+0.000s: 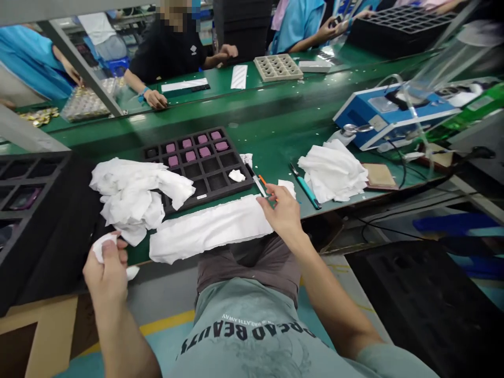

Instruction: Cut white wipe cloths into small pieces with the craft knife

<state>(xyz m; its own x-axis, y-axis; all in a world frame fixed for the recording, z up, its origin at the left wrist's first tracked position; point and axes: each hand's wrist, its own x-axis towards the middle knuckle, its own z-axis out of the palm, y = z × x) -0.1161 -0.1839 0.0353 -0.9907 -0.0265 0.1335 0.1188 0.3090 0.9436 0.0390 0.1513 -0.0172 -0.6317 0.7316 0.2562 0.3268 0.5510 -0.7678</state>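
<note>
My left hand (108, 270) is closed around a crumpled white wipe (103, 248) off the front edge of the bench at the left; part of the wipe sticks out below the fingers. Over the bench edge, my right hand (282, 212) pinches a thin orange stick (262, 179), whose far end shows beyond the fingers. A long folded white cloth (212, 227) lies flat along the edge between both hands. Behind it is a black foam tray (192, 168) with several purple pieces (190, 156) in its back slots. A crumpled white heap of wipes (134, 191) covers the tray's left corner.
A teal-handled cutter (306, 186) and a stack of white wipes (334, 170) lie to the right, near a blue machine (394, 115) and a green bottle (468, 113). Black trays (35, 210) stand at left. Co-workers sit across the green bench (271, 118).
</note>
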